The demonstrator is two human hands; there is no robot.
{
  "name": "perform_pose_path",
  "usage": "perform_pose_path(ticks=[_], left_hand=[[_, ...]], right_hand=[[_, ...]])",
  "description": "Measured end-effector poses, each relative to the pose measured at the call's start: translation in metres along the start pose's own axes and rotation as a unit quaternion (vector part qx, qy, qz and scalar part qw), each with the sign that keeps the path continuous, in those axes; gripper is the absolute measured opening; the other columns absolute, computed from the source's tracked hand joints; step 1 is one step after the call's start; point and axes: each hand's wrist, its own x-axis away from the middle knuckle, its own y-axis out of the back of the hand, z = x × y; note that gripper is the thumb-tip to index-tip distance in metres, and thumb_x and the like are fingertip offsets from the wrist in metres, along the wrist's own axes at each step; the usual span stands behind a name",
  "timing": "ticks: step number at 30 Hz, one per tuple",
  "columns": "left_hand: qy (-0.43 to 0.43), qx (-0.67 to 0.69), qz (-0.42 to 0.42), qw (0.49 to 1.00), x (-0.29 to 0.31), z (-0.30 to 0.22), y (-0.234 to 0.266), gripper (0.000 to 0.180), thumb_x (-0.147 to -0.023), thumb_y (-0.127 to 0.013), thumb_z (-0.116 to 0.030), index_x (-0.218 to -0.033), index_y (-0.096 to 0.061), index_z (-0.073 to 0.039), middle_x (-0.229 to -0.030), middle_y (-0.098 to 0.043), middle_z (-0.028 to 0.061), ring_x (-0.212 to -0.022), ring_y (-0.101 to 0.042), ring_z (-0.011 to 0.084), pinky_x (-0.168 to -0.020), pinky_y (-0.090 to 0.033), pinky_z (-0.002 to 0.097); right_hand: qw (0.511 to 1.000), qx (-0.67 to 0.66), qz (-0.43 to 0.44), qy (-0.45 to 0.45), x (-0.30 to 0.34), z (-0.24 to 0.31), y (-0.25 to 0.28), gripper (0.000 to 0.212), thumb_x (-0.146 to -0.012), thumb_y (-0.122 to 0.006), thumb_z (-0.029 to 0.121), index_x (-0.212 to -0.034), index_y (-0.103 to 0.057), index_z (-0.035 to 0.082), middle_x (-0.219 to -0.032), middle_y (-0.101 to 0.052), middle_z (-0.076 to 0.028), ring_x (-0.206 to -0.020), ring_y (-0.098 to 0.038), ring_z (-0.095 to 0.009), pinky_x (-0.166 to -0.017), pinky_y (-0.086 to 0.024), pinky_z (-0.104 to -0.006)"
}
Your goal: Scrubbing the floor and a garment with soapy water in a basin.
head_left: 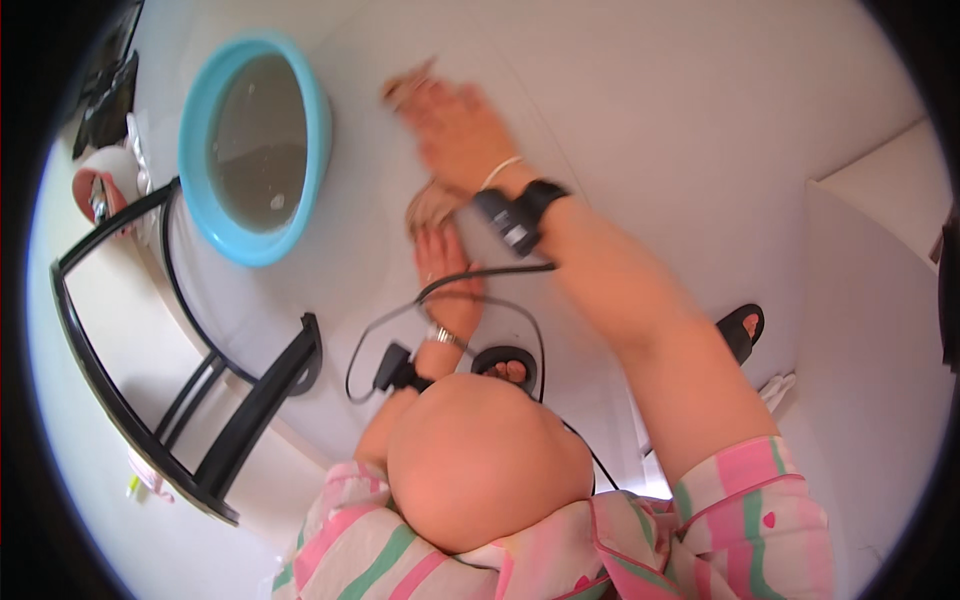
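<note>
My right hand [462,135] is over the pale floor, blurred by motion, with its fingers closed on a tan-brown cloth [408,88] that pokes out past the fingertips. Nearer to me, my left hand [447,262] reaches forward with its fingers laid out flat. They touch a second tan patch of cloth [432,207]; whether both patches are one cloth I cannot tell. To the left of the hands stands a light blue basin [318,140] holding cloudy grey-brown water [262,150].
A black-framed stool or chair [110,400] stands at left, below the basin. Black cables [480,272] loop between my wrists, which carry dark devices. My knee [480,455] and sandalled feet are close by. A pale panel [885,210] rises at right.
</note>
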Motion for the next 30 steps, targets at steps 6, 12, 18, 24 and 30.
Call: perform_pose_path(ticks=[6,12,18,24,30], left_hand=[[-0.211,0.083,0.015,0.974,-0.031,-0.011,0.015,0.067,-0.085,-0.066,-0.022,-0.146,-0.045,-0.005,-0.156,-0.039,0.0172,-0.147,-0.033,0.0343,-0.120,-0.026,0.0528],[-0.391,0.094,0.059,0.914,-0.061,-0.132,-0.047,0.062,-0.087,-0.064,-0.024,-0.145,-0.049,-0.007,-0.155,-0.044,0.0103,-0.146,-0.036,0.0272,-0.120,-0.027,0.0492],[-0.318,-0.055,0.085,0.943,-0.179,-0.141,-0.046,0.063,-0.089,-0.065,-0.026,-0.147,-0.046,-0.010,-0.157,-0.040,0.0073,-0.148,-0.033,0.0239,-0.121,-0.026,0.0508],[-0.303,-0.137,0.179,0.926,-0.194,-0.319,-0.113,0.062,-0.092,-0.062,-0.029,-0.148,-0.043,-0.009,-0.160,-0.037,0.0071,-0.150,-0.030,0.0241,-0.121,-0.021,0.0551],[-0.310,-0.149,0.274,0.898,-0.159,-0.645,-0.245,0.067,-0.093,-0.063,-0.031,-0.150,-0.039,-0.007,-0.161,-0.033,0.0111,-0.152,-0.026,0.0292,-0.121,-0.015,0.0624]], right_hand=[[0.955,0.155,-0.142,-0.207,0.093,-0.052,0.037,0.063,-0.088,-0.065,0.033,-0.144,-0.051,0.007,-0.150,-0.047,-0.019,-0.138,-0.044,-0.035,-0.107,-0.037,-0.0565],[0.885,0.220,-0.092,-0.401,0.270,-0.147,0.097,0.074,-0.092,-0.062,0.036,-0.151,-0.037,-0.001,-0.155,-0.033,-0.032,-0.142,-0.034,-0.050,-0.113,-0.031,-0.0581],[0.910,0.063,-0.082,-0.400,0.201,-0.170,0.064,0.082,-0.090,-0.064,0.036,-0.152,-0.031,-0.005,-0.158,-0.022,-0.035,-0.148,-0.021,-0.051,-0.119,-0.021,-0.0601],[0.884,-0.065,0.005,-0.463,0.319,-0.283,0.123,0.086,-0.085,-0.070,0.039,-0.152,-0.035,-0.003,-0.158,-0.021,-0.035,-0.148,-0.018,-0.052,-0.121,-0.020,-0.0582],[0.941,-0.126,0.054,-0.311,0.585,-0.546,0.257,0.082,-0.086,-0.064,0.057,-0.150,-0.044,0.010,-0.165,-0.020,-0.019,-0.154,-0.013,-0.037,-0.123,-0.014,-0.0549]])
